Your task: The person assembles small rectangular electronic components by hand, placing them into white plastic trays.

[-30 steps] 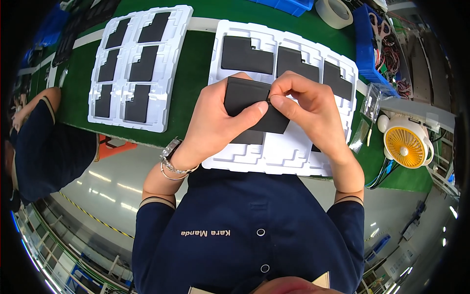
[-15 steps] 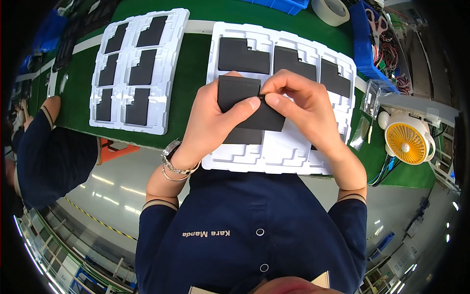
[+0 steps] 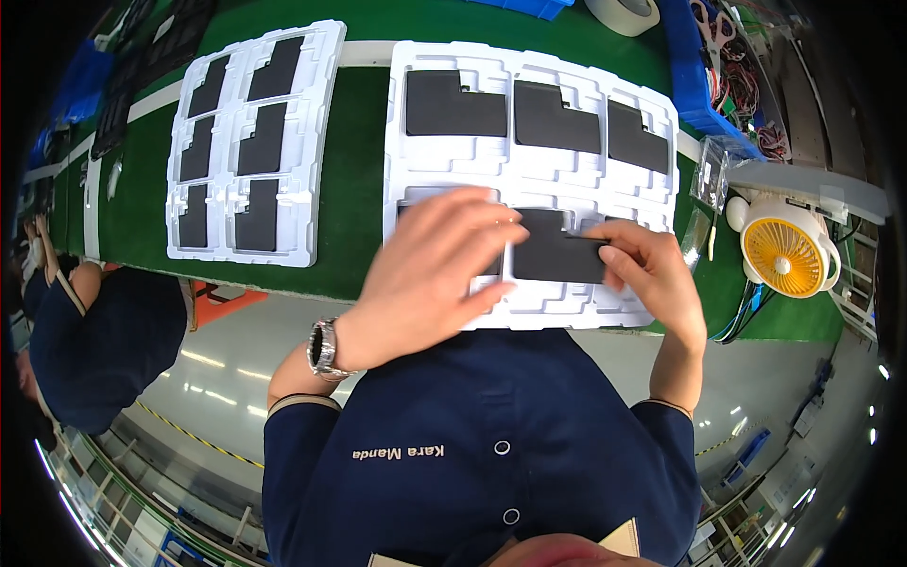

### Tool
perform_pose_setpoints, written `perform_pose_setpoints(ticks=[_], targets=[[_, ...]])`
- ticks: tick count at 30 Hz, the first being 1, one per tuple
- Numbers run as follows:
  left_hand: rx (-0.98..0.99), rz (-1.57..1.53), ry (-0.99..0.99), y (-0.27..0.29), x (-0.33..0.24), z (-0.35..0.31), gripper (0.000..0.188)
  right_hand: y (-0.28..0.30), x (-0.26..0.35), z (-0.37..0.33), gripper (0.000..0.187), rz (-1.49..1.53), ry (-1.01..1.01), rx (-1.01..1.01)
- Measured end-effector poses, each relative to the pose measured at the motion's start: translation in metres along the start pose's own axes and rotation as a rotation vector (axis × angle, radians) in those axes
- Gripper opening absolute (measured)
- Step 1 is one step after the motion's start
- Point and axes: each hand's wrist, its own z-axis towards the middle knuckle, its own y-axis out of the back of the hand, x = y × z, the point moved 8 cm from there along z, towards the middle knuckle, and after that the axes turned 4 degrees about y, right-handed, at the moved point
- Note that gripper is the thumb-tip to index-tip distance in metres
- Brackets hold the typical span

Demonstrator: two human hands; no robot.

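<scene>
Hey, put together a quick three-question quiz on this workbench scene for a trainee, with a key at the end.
1. How many L-shaped black pieces lie in the left white compartment tray?
2. True or false: the person wears a metal-banded wristwatch on the left wrist.
3. Which grip is at the right end of the lower-row middle piece in the right white compartment tray?

Key:
1. Six.
2. True.
3. The right grip.
</scene>
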Motion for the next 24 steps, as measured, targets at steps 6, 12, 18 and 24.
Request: perform_pose_setpoints(ticks=[6,12,18,24], targets=[[0.254,0.127,-0.149,-0.043,-0.02,-0.009,0.061,0.025,0.016,-0.013,0.024,-0.439,0.049,-0.294],[0.229,0.183,-0.124,-0.042,-0.021,-0.008,0.057,0.027,0.04,-0.006,0.024,-0.688,0.324,-0.221],[0.04,-0.426,0.076,-0.007,-0.006,0.014,0.05,0.017,0.095,0.004,0.024,-0.327,0.403,-0.022],[-0.004,-0.672,0.429,0.003,0.021,0.02,0.031,-0.019,0.142,0.042,0.015,-0.039,0.686,-0.038]])
